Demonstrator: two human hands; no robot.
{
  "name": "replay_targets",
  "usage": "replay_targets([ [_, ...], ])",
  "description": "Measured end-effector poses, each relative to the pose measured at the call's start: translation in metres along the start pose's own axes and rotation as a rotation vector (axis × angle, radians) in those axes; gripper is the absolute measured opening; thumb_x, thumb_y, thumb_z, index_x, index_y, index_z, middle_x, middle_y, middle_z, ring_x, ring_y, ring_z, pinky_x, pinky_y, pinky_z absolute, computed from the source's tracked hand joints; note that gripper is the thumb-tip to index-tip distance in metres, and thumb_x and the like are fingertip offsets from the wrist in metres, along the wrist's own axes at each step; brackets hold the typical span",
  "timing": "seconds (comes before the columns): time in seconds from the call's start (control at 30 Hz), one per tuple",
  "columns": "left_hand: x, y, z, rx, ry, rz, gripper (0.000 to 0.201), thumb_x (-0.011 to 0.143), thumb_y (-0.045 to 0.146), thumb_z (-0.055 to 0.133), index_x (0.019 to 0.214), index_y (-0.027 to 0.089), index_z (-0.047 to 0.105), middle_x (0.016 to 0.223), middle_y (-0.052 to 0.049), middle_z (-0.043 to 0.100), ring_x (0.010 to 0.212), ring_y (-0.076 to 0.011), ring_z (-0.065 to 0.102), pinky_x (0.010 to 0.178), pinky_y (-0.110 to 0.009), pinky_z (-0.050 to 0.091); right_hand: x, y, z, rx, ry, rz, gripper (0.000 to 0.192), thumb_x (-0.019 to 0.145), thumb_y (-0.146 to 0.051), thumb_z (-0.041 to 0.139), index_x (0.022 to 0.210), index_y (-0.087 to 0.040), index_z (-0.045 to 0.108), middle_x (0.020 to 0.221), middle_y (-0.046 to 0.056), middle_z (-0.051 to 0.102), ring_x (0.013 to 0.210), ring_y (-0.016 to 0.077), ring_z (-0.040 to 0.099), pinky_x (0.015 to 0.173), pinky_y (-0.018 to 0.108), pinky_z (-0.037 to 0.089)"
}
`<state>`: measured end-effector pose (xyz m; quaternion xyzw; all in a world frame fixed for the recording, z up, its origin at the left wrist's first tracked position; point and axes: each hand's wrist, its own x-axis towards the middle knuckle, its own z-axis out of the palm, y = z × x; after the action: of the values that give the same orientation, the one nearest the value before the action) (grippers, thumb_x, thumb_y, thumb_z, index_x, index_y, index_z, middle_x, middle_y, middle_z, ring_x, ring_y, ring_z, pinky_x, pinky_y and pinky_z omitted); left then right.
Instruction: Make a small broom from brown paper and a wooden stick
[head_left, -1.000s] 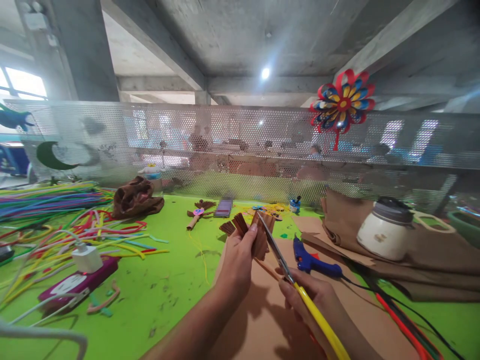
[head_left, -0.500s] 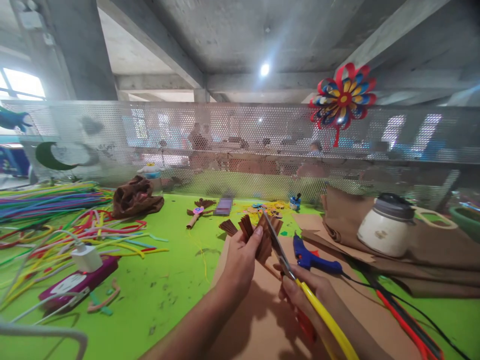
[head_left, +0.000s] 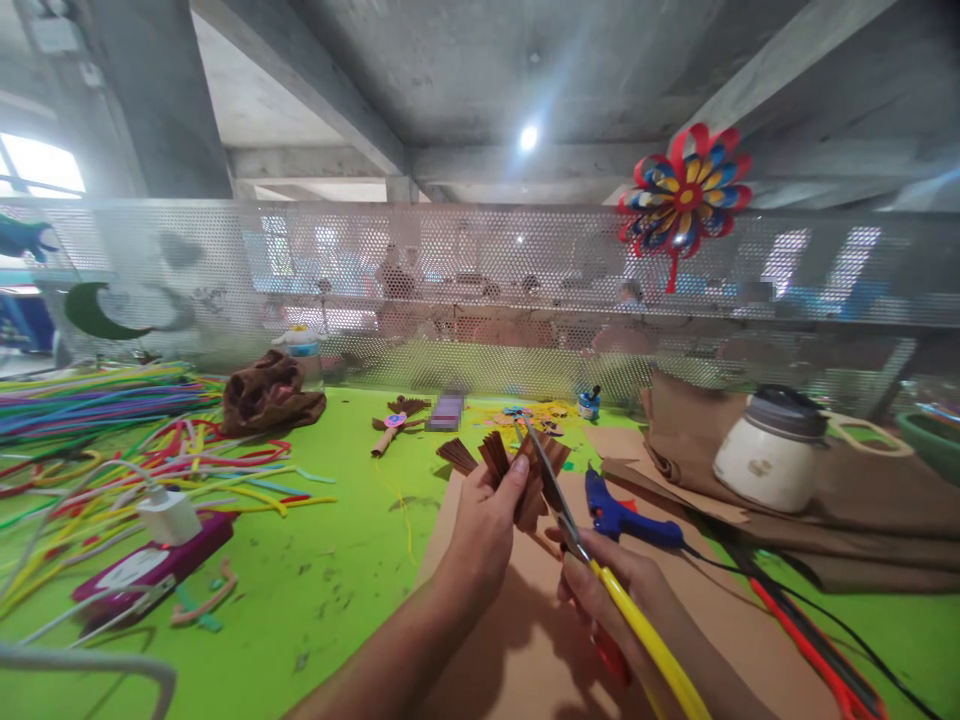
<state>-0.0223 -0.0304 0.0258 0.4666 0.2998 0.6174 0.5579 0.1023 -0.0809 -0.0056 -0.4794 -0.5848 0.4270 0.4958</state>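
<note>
My left hand [head_left: 480, 535] is closed on a bunch of brown pleated paper [head_left: 495, 452], thumb on top, with fringed ends fanning out above the fingers. Scissors [head_left: 553, 485] with yellow-and-red handles are held in my right hand [head_left: 619, 580]. Their blades point up and away, against the right side of the paper; whether they bite into it is hard to tell. Below both hands lies a sheet of tan card [head_left: 480, 640]. A blue glue gun [head_left: 626, 518] rests just right of the scissors.
Left, a purple power strip [head_left: 157, 565] with a white plug and many coloured pipe cleaners [head_left: 225, 470]. Behind: crumpled brown cloth [head_left: 274, 395], a small brown paper craft [head_left: 394, 425], yellow scraps [head_left: 551, 412] and a blue bottle [head_left: 589, 404]. Right, a white jar [head_left: 769, 460] on brown sheets [head_left: 885, 500].
The right edge of the pleated paper has shifted slightly rightward by the blades, and my left hand moved a little with it. Both grips stay the same.
</note>
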Motion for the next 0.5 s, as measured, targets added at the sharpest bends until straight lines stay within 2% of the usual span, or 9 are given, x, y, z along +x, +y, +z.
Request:
replay_targets([
  [0.13,0.0013,-0.0004,-0.0009,0.012,-0.005,0.002,0.023,0.072,0.036,0.066,0.077,0.013,0.064,0.050,0.000,0.055,0.050,-0.0137,0.052,0.054,-0.025,0.040,0.0004,0.0013,0.0009,0.009,0.022,0.013,0.063,0.070,-0.064,0.055,0.104,-0.013,0.064,0.060,0.001,0.053,0.046,0.0091,0.041,0.041,0.020,0.032],
  [0.23,0.0023,-0.0009,-0.0009,0.012,-0.002,0.014,0.023,0.073,0.035,0.065,0.082,0.014,0.065,0.049,0.001,0.054,0.050,-0.0132,0.051,0.055,-0.025,0.041,0.0010,0.0044,0.0015,0.017,0.025,0.010,0.060,0.071,-0.062,0.056,0.103,-0.012,0.064,0.059,0.001,0.053,0.045,0.0087,0.040,0.039,0.019,0.031],
  [0.5,0.0006,0.0013,-0.0004,0.055,0.052,0.029,0.024,0.070,0.036,0.068,0.082,0.014,0.066,0.050,0.001,0.055,0.052,-0.0146,0.052,0.057,-0.026,0.041,0.0018,0.0059,-0.0002,-0.019,0.039,0.001,0.061,0.070,-0.062,0.056,0.104,-0.013,0.064,0.059,0.000,0.053,0.047,0.0091,0.041,0.039,0.019,0.031],
])
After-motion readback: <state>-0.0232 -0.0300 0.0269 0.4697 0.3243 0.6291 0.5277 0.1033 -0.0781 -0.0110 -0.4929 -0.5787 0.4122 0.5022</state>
